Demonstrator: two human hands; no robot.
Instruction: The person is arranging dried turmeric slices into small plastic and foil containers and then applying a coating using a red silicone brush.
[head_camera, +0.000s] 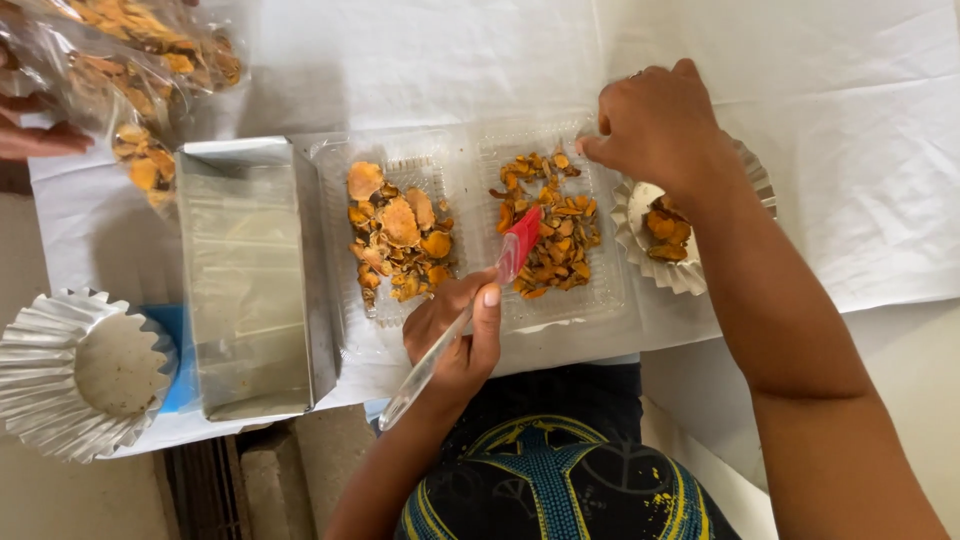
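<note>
- Gripping a clear-handled spatula (470, 320) with a red head, your left hand (455, 335) has its fingers wrapped tight round the handle; the red head lies over the near left edge of the right-hand heap of chips.
- Your right hand (655, 125) reaches over the far right corner of the clear plastic tray (610, 300), fingertips pinched together; whether a chip sits between them you cannot tell.
- The tray has two compartments side by side. The left one holds a heap of larger, paler orange dried slices (398, 232); the right one holds smaller, darker orange chips (550, 225).
- Just right of the tray, partly under your right wrist, sits a fluted foil cup (650, 262) with a few orange pieces (665, 228) inside.
- Left of the tray and touching it stands a rectangular metal tin (250, 280), open side up.
- Near left, a stack of fluted foil cups (70, 370) rests at the table edge, beside a blue object (180, 330) tucked against the tin.
- Far left, clear plastic bags of the same orange chips (130, 70) lie on the white cloth (800, 120); another person's fingers (35, 140) touch the bags from the left edge.
- Your two hands are well apart, the left near, the right farther off and to the right.
</note>
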